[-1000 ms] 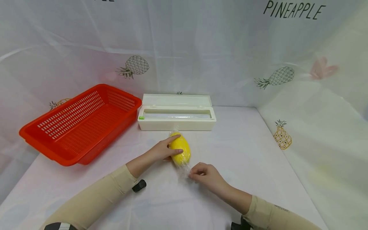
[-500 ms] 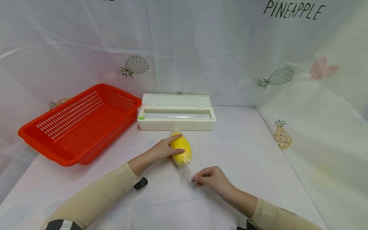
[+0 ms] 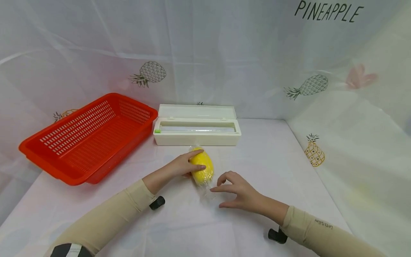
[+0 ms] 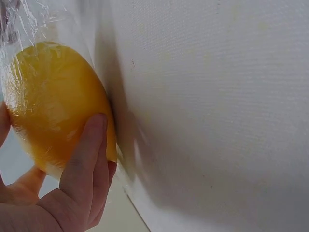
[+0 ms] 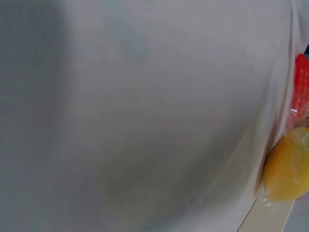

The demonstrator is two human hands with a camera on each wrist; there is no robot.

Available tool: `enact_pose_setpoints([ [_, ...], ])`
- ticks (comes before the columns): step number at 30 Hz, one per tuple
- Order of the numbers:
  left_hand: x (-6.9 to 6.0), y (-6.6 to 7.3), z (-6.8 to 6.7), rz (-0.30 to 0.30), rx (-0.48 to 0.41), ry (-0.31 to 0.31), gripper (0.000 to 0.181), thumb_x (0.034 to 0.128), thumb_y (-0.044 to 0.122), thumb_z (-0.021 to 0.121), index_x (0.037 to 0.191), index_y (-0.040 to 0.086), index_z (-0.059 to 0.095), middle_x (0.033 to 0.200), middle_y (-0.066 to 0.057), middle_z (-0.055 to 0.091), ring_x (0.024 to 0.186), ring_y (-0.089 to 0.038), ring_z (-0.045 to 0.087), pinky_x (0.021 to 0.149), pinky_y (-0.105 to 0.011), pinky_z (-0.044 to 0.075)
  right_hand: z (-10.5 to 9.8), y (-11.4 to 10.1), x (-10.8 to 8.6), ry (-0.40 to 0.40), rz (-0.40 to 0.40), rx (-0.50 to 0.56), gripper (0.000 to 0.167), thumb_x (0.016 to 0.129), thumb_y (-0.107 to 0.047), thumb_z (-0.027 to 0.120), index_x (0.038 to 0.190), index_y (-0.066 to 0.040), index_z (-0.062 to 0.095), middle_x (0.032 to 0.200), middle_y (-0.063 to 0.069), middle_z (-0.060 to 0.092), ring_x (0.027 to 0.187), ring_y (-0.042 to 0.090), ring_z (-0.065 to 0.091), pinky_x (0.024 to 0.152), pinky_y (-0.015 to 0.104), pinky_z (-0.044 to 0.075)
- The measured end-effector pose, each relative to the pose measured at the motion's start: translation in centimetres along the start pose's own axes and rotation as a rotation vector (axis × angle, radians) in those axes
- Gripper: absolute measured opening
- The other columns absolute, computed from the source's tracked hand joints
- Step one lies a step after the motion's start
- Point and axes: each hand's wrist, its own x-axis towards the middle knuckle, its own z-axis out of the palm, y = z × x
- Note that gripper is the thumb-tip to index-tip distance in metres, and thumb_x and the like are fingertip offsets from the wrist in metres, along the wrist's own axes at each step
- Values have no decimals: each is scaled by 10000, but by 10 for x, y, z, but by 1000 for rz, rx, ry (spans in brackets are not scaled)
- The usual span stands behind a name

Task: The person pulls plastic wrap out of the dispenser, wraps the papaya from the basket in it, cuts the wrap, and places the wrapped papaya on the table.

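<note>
A yellow oval object (image 3: 205,167) in clear film lies mid-table, in front of the white box. The left hand (image 3: 181,166) grips it from its left side, thumb and fingers round it; the left wrist view shows the fingers (image 4: 84,164) against the wrapped yellow surface (image 4: 58,92). Loose film (image 3: 206,188) spreads from its near end. Just right of that film, the right hand (image 3: 240,192) has its fingers spread apart; whether a fingertip touches the film cannot be told. In the right wrist view the yellow object (image 5: 286,166) shows at the right edge, the hand out of sight.
A red basket (image 3: 117,157) stands on the left side of the table. The white box (image 3: 197,139), lid raised, holds a roll (image 3: 197,129) at the back. White cloth with pineapple prints hangs behind and to the right.
The right hand first drew back toward the near right with its fingers together at the film; now its fingers have spread and it has risen slightly. The left hand has barely moved.
</note>
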Motion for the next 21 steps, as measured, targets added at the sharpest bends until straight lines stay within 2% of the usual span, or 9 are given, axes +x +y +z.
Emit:
enact_pose_setpoints([
  [2,0,0,0,5,3,-2,710,861,354,747,1485,310,412,1368,-150,466,752,-211,572,659,-296,552,2,6,5,-13,-79,-73,477,668,-197,914,1114,-183,745,1075,-2,536,1012,163,492,798,385,484],
  [6,1,1,-1,19,14,-5,703,865,351,742,1485,293,416,1329,-147,484,701,-207,559,633,-304,546,8,13,14,-11,-168,-165,384,685,-171,903,1048,-199,780,1019,11,539,965,174,501,816,319,467],
  [11,0,3,-1,21,23,-6,696,866,363,737,1483,297,421,1348,-145,477,694,-206,557,618,-292,539,9,12,20,43,-205,-199,185,743,-162,864,916,-188,803,945,-17,533,896,174,518,812,256,451],
  [14,-1,5,0,15,46,5,698,863,384,736,1482,319,418,1349,-132,486,730,-209,556,637,-287,529,9,8,21,74,-214,-171,92,790,-158,827,878,-160,800,931,-18,547,882,165,528,785,266,477],
  [16,-3,5,1,14,88,35,707,856,416,733,1482,344,412,1368,-109,494,801,-221,564,681,-312,521,10,6,22,96,-222,-144,76,803,-147,815,877,-141,797,931,-12,566,878,162,543,775,274,496],
  [18,-4,4,4,27,148,89,728,840,452,737,1482,355,408,1403,-90,492,946,-240,572,774,-369,515,11,3,23,117,-235,-115,72,812,-127,805,883,-117,795,936,-3,585,881,160,558,774,281,511],
  [21,-6,4,9,69,227,211,766,790,467,783,1458,315,441,1412,-125,465,1104,-301,529,864,-459,494,13,1,22,137,-236,-91,56,822,-125,795,875,-104,793,932,-1,602,878,151,574,800,249,509],
])
